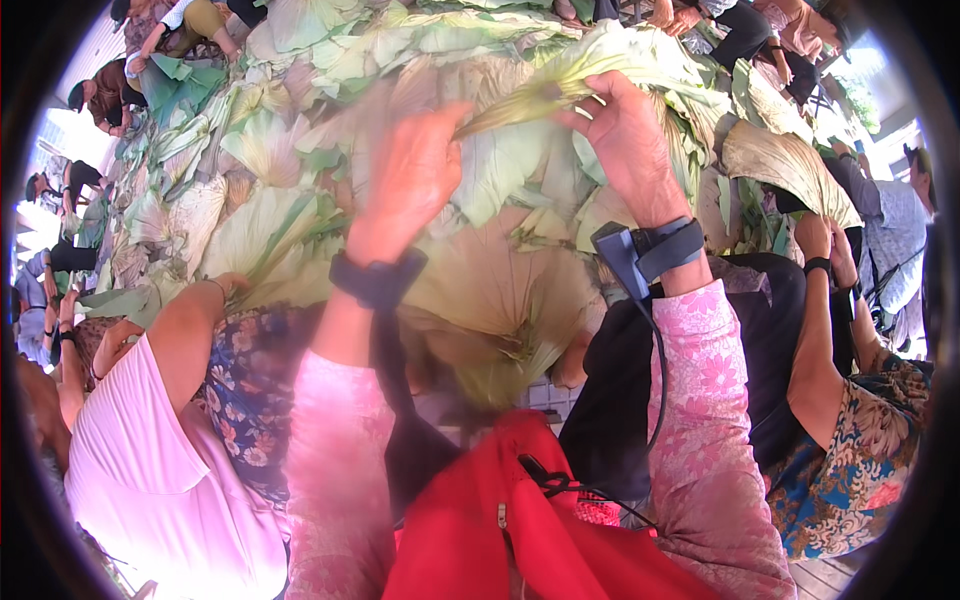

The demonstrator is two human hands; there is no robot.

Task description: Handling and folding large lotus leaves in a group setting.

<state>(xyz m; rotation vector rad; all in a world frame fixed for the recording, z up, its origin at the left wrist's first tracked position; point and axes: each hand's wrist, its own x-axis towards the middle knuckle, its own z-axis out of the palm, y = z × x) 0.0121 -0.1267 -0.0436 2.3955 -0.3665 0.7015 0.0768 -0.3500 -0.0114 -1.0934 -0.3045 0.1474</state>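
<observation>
Between my hands a large yellow-green leaf point(622, 56), probably a lotus leaf, is raised above the heap. My left hand point(420, 169), a little blurred, pinches its narrow gathered end. My right hand point(619, 124) touches the leaf's lower edge near its middle with curled fingers; whether they grip it is unclear. Another broad, wilted leaf point(487, 285) lies spread before my knees, below both hands. Dark straps circle both my wrists, the right one bearing a small device with a cable.
A wide heap of green and browning leaves point(262, 150) fills the area ahead. A person in a pink top point(135, 450) sits close on my left. On my right, a person in a patterned top point(847, 465) holds a brownish leaf point(780, 161). Several people sit around the heap.
</observation>
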